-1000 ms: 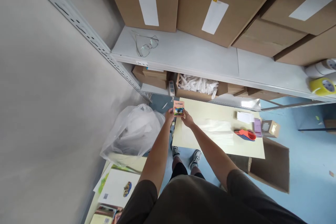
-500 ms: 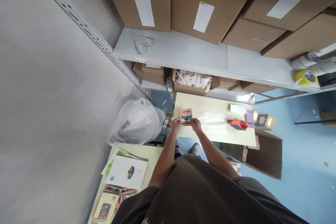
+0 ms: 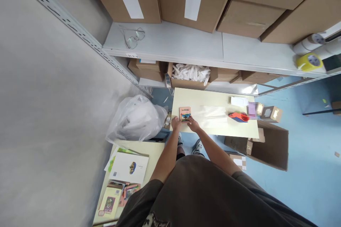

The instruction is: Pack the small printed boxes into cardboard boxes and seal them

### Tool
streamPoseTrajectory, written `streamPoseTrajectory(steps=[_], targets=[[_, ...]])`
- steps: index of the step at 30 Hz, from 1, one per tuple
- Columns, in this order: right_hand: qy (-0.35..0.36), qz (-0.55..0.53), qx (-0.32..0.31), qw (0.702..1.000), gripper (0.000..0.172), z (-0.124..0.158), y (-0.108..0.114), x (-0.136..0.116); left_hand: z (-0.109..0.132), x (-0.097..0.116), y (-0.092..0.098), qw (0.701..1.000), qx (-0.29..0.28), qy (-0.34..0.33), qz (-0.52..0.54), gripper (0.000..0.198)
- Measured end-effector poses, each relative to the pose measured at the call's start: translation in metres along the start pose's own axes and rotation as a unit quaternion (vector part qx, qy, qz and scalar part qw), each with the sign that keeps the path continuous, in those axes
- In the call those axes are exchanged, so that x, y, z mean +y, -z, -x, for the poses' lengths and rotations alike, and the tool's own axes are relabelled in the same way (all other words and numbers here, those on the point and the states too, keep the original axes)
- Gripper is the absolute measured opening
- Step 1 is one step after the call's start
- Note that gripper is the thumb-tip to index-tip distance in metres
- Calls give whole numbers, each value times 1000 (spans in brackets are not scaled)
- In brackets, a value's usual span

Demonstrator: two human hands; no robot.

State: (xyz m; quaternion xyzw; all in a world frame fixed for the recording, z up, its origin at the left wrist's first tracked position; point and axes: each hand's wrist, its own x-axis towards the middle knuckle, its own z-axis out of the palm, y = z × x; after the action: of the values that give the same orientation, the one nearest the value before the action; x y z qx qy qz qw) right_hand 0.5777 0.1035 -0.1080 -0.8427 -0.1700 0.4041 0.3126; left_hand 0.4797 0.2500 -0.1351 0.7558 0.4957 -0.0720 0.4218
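A small book (image 3: 185, 110) with a pink cover and a colourful picture lies at the left end of the cream table (image 3: 213, 97). My left hand (image 3: 176, 123) is closed at its lower left corner, fingertips against the edge. At the lower right corner, my right hand (image 3: 193, 124) grips the book, fingers over the cover. Just right of the book, thin whitish translucent sheets (image 3: 213, 116) are spread on the tabletop.
Further right are a red and blue pouch-like item (image 3: 239, 116) and a white box (image 3: 239, 101). An open carton (image 3: 273, 149) stands on the floor. A clear bag (image 3: 137, 118) and a side table with books (image 3: 129, 167) are at left. Ahead rises a shelf (image 3: 183, 42) with cartons.
The book and both hands have come down to the tabletop. My hands have slid from the book's sides towards its lower corners. The camera view has shifted slightly.
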Motion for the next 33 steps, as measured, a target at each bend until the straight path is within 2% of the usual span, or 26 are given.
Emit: streamPoseTrajectory(steps=[3, 5, 8, 11, 14, 16, 20, 22, 26, 29, 33], targets=[[6, 26, -10, 1000, 66, -3, -7, 4, -4, 10, -2, 998, 13, 57, 36, 17], [13, 37, -17, 999, 69, -6, -9, 6, -4, 15, -1, 996, 3, 75, 48, 11], [21, 65, -42, 997, 72, -12, -9, 10, 0, 19, 4, 993, -11, 101, 64, 11], [35, 85, -62, 994, 76, -16, -8, 12, 10, 22, 9, 993, 0, 98, 72, 18], [29, 41, -69, 996, 75, -18, -6, 12, 24, 27, 8, 994, 34, 45, 90, 23], [10, -25, -65, 998, 65, -18, -3, 11, 33, 33, 5, 993, 67, -7, 96, 26], [2, -151, 10, 989, 44, -14, 12, 10, 46, 50, -6, 987, 94, -102, 76, 31], [4, -193, 47, 980, 47, -12, 21, 9, 52, 60, -14, 985, 84, -144, 53, 32], [2, -310, 45, 950, 51, -11, 37, 12, 62, 77, -30, 973, 45, -225, 9, 34], [9, -321, 82, 943, 46, -14, 45, 22, 68, 85, -41, 961, -1, -275, -5, 30], [-23, -306, 153, 940, 35, -19, 53, 42, 71, 87, -53, 943, -69, -325, -12, 28]])
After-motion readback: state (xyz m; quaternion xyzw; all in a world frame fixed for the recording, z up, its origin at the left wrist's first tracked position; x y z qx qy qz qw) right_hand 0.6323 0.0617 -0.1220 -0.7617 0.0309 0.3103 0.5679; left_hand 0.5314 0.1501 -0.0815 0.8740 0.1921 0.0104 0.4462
